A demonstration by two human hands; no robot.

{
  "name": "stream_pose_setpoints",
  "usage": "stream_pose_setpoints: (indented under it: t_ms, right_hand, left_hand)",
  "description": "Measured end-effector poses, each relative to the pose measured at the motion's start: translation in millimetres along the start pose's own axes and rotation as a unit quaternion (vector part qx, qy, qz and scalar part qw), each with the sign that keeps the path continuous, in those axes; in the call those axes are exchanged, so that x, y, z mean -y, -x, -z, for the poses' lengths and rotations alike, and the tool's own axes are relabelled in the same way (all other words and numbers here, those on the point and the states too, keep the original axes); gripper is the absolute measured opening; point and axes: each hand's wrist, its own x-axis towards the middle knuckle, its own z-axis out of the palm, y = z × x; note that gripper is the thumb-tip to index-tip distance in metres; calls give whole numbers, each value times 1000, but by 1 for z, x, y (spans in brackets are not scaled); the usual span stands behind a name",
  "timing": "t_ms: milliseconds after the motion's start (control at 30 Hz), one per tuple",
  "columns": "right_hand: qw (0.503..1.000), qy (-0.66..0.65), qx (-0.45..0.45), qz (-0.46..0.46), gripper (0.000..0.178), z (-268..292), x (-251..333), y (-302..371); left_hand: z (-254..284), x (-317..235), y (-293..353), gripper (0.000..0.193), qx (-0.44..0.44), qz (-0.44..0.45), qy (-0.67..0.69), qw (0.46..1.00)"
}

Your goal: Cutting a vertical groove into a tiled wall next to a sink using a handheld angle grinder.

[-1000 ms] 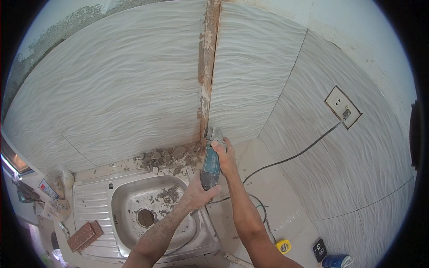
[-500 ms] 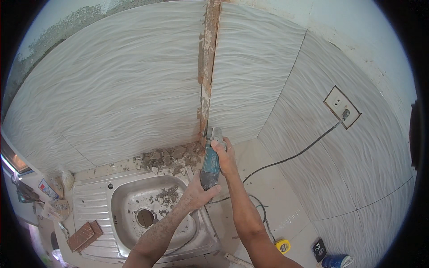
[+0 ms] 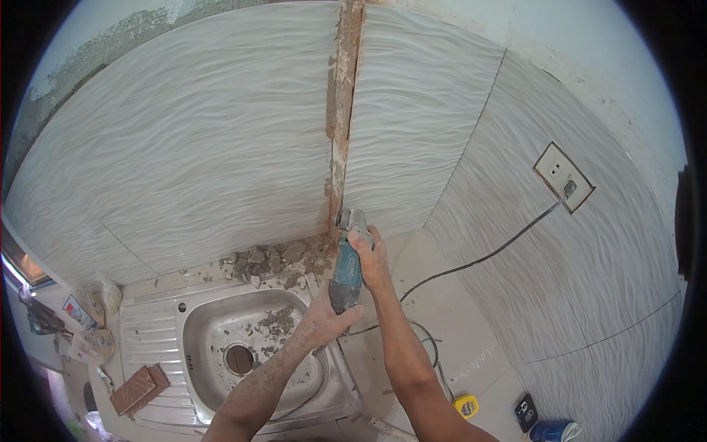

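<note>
In the head view, an angle grinder (image 3: 348,267) with a blue-green body is held in both hands at the foot of a vertical groove (image 3: 345,96) cut between wavy-textured wall tiles (image 3: 213,125). Its black rear end is gripped by the left hand (image 3: 324,320), whose fingers are partly hidden beneath it. Its front is gripped by the right hand (image 3: 373,267), with the thumb laid across the grey head. Whether the groove is touched by the disc cannot be told. Broken rubble (image 3: 283,258) is heaped left of the grinder, along the back of a stainless-steel sink (image 3: 151,331), and fragments are scattered in the basin. Two brown tile pieces (image 3: 140,390) are laid on the drainboard. At the right, a black plug (image 3: 570,189) is seated in a wall socket (image 3: 556,169), and its cable (image 3: 482,259) is trailed down behind the right forearm. A yellow tape measure (image 3: 466,406) is set beside that forearm.
</note>
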Motion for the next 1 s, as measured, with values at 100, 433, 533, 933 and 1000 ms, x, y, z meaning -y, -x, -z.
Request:
stream_pose_setpoints:
  t_ms: [100,433,533,933,1000]
  right_hand:
    - [1000,-9,13,1,89,1,-3,-2]
    - [999,-26,23,-7,86,0,1,-1]
    - [999,-28,17,-8,87,-1,2,-1]
    - [999,-23,35,-4,90,3,2,-3]
    - [999,-20,24,-6,89,0,9,1]
  left_hand:
    - [-2,5,-1,77,-12,-17,-3,1000]
    - [0,8,-3,84,-4,-4,-1,1000]
    - [-1,11,-4,84,-8,-5,-1,1000]
    - [-3,12,-5,79,-3,-17,4,1000]
    - [-1,10,-4,81,-5,-21,2,1000]
